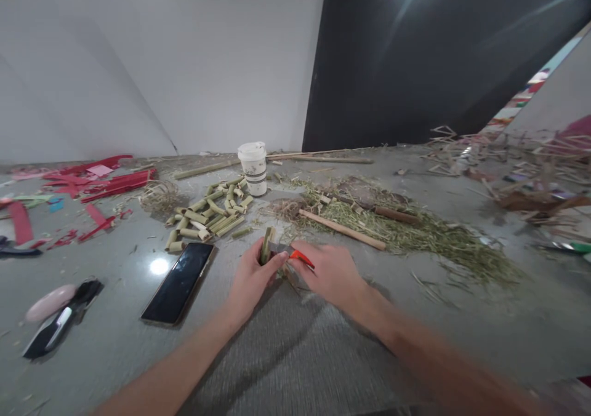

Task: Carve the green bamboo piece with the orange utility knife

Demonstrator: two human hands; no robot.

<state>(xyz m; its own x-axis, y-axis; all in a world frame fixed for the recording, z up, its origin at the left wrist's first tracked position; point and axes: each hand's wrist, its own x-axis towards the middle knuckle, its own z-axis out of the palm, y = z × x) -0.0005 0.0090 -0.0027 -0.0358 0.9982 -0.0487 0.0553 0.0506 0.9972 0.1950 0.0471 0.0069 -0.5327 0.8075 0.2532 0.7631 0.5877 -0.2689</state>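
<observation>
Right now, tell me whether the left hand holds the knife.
No, the left hand grips a short green stalk piece, while the right hand holds the orange-handled knife.

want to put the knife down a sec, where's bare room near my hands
Free: the grey surface between your forearms, below the left hand holding a stalk and right hand holding the knife; the stretch right of the right forearm, short of the green shavings. Crowded left: phone and cut stalk pieces.
</observation>
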